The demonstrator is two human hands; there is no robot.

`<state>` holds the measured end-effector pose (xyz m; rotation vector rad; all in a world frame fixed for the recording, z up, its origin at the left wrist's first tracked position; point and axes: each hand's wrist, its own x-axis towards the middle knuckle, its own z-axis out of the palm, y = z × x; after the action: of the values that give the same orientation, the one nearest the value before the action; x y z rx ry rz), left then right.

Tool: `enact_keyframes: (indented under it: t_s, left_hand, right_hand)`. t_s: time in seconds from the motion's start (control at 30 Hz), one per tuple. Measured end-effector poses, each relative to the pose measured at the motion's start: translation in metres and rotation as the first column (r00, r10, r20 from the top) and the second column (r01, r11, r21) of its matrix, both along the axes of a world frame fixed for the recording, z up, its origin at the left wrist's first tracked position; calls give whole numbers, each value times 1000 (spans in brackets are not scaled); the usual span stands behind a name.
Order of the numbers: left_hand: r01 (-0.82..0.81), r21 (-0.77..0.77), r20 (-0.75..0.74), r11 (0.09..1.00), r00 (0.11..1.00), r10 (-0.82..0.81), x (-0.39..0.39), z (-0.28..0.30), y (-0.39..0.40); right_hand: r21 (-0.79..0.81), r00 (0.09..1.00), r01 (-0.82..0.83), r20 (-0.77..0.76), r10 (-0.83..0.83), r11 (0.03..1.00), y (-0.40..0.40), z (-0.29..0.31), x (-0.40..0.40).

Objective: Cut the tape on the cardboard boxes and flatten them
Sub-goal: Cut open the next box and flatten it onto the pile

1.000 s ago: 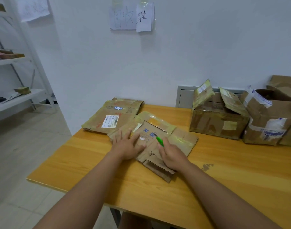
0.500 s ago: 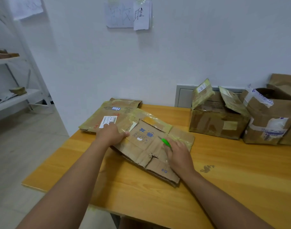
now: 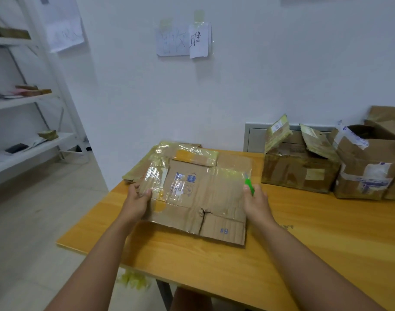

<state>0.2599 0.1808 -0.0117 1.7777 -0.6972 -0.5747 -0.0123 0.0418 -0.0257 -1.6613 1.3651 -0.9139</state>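
You hold the flattened cardboard box (image 3: 198,198) by both ends above the left part of the wooden table (image 3: 315,243): your left hand (image 3: 137,203) has its thumb curled over the taped left end, and your right hand (image 3: 257,203) grips the right end together with a green cutter (image 3: 249,186). The panel facing you carries blue printed characters too blurred to read, and the near right flap reads "#8" in blue; glossy clear tape covers much of the left side. Beneath its far edge, at the table's far left corner, lies a stack of other flattened boxes (image 3: 169,149). Along the far right edge stand two boxes not yet flattened: one (image 3: 299,169) with raised flaps, and a second (image 3: 369,173) with a white and blue label that cannot be read. A handwritten paper note (image 3: 184,42) is taped to the wall, and white shelves (image 3: 23,102) stand at left.
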Motion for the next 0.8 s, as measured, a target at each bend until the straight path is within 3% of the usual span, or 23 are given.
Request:
enact_keyframes:
  t_s: [0.1,0.3,0.37,0.43,0.5,0.57,0.7,0.8]
  left_hand:
    - [-61,-6,12,998,998,61,2,4,1]
    - [-159,41,108,986,982,154,17,13,-14]
    - [-128,97,40,987,991,125,23,18,-15]
    - [-16,122,-136,992,990,32,31,24,-10]
    - [61,80,-286,995,958,-36,37,23,-3]
    - [40,58,-327,997,945,-19,37,20,-4]
    - [4,28,-385,1000,923,7,12,13,-13]
    - [-59,-32,-478,998,878,37,-26,6,-18]
  right_hand:
    - [-63,991,-118,51,122,991,0,7,5]
    - [-201,997,-74,-44,66,977,-8,19,27]
    - [-211,996,-58,-77,42,976,-19,19,34]
    - [-237,994,-73,-101,50,969,-32,20,37]
    - [-273,987,-116,-140,80,955,-47,20,39]
    - [-266,972,-150,-217,92,952,-59,21,42]
    - [-371,827,-132,-553,-104,919,-68,21,44]
    - [-523,753,-184,-619,-222,833,-53,26,49]
